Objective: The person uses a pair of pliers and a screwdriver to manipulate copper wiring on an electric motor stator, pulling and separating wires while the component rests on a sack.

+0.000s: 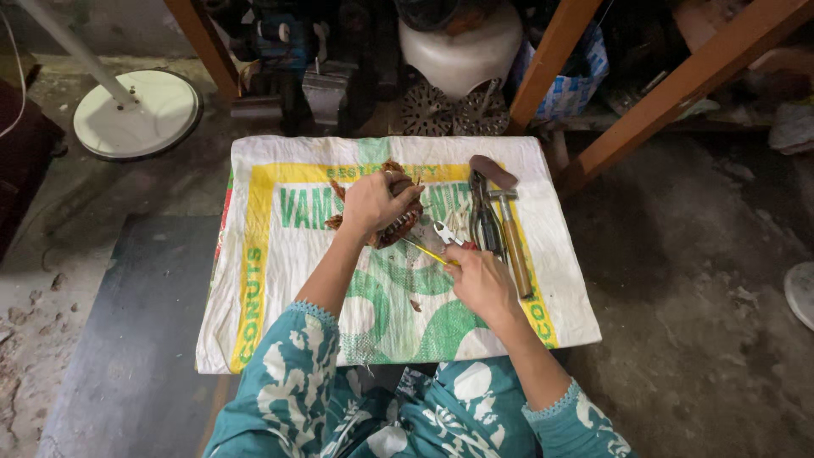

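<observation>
Left hand (370,203) clamps the stiff, rusty copper-wound stator (392,222) by its rim; right hand (480,278) grips a thin yellow-handled tool (428,252).

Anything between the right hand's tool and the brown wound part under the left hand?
Nothing visible. The right hand points a thin yellow-handled tool at the brown copper-wound part, held by the left hand.

Dim, soft overhead light, sharp focus

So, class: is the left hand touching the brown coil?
Touching. The head view shows the left hand clamped over the brown coil, fingers wrapped on its top, no gap between them.
</observation>
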